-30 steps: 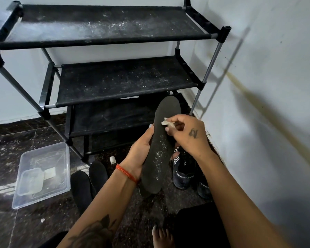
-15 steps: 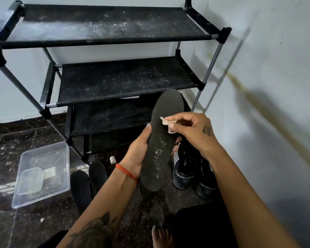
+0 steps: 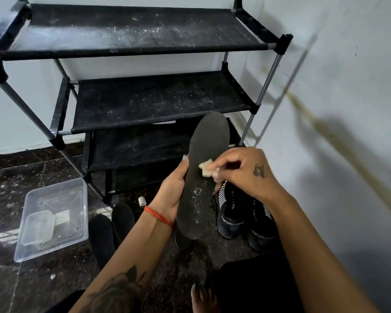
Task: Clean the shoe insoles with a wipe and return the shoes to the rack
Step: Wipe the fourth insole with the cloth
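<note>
My left hand grips a dark grey insole by its left edge and holds it upright in front of the rack. White dust speckles the insole's lower half. My right hand pinches a small crumpled beige wipe and presses it against the middle of the insole. Under my right hand a pair of black shoes with white stripes stands on the floor. Two more dark insoles lie on the floor to the left.
A black, dusty shoe rack with several shelves stands against the wall. A clear plastic tub holding a smaller container sits on the dark floor at left. A small white cap lies near the rack's foot. My bare foot shows at the bottom.
My right hand has moved the wipe down the insole from near its upper part to its middle. The left hand keeps the insole in about the same place.
</note>
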Demonstrator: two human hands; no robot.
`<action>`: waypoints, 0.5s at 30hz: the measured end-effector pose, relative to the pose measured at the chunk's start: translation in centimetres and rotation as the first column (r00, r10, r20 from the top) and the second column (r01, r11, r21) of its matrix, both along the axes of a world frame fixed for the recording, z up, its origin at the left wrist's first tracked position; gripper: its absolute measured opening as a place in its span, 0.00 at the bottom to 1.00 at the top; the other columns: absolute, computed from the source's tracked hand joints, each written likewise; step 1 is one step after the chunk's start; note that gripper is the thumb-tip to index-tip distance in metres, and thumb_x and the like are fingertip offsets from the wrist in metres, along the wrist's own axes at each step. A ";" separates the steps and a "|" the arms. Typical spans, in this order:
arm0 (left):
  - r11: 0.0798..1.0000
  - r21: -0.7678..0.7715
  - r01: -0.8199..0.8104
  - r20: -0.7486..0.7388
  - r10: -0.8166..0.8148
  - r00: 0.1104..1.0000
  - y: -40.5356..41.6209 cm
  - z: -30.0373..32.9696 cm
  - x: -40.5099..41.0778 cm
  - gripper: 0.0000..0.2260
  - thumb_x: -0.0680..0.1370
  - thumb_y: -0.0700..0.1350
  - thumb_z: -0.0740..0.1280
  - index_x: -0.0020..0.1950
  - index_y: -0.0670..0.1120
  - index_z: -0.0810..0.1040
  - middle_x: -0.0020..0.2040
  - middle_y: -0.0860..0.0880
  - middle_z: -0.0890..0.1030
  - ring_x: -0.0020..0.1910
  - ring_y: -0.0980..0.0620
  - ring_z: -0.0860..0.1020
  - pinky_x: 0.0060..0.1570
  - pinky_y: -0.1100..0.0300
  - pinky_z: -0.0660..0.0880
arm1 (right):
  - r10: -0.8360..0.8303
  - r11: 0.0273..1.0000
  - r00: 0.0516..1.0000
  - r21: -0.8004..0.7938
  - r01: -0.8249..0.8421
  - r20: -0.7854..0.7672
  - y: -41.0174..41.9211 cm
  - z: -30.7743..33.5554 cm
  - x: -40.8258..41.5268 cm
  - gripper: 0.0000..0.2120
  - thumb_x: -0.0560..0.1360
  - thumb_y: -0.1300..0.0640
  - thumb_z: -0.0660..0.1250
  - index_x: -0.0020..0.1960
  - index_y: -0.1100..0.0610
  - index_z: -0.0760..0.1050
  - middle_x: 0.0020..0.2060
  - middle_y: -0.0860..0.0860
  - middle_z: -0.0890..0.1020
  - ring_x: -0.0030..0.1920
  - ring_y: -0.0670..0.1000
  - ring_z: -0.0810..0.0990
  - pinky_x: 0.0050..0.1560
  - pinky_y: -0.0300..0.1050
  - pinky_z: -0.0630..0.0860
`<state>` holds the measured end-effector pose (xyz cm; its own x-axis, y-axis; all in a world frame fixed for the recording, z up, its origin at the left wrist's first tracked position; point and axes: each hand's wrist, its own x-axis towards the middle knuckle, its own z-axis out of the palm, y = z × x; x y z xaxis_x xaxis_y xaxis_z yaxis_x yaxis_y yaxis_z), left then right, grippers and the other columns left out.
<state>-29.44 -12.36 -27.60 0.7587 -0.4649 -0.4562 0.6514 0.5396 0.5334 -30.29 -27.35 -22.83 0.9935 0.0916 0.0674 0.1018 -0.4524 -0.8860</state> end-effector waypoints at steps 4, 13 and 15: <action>1.000 0.018 -0.011 0.006 0.011 1.000 -0.1 -0.2 0.0 0.23 0.80 0.58 0.54 0.58 0.42 0.78 0.50 0.41 0.83 0.44 0.47 0.83 0.54 0.52 0.76 | -0.139 0.986 0.987 -0.085 0.145 0.076 0.0 -1.4 0.5 0.09 0.66 0.64 0.75 0.44 0.54 0.84 0.40 0.47 0.84 0.36 0.44 0.82 0.43 0.38 0.79; 1.000 0.003 0.017 0.003 -0.017 1.000 -0.2 -0.3 -0.2 0.25 0.81 0.59 0.51 0.60 0.42 0.77 0.48 0.44 0.84 0.42 0.50 0.84 0.42 0.59 0.81 | 0.208 0.951 0.958 -0.189 -0.245 -0.198 -0.1 0.3 -0.5 0.10 0.63 0.66 0.77 0.40 0.54 0.84 0.37 0.46 0.84 0.40 0.40 0.81 0.45 0.31 0.75; 1.000 0.019 -0.009 0.034 0.008 0.999 -0.2 -0.4 -0.1 0.23 0.81 0.58 0.51 0.64 0.45 0.75 0.52 0.45 0.84 0.45 0.50 0.83 0.48 0.57 0.81 | 0.107 0.971 0.981 -0.196 -0.139 -0.165 -0.8 0.6 -0.7 0.12 0.62 0.68 0.75 0.38 0.52 0.84 0.35 0.44 0.84 0.38 0.38 0.81 0.42 0.28 0.74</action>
<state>-29.52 -12.60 -28.01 0.7778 -0.4498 -0.4389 0.6282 0.5343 0.5656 -31.01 -28.11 -22.21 0.9708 0.2098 -0.1163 0.0397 -0.6186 -0.7847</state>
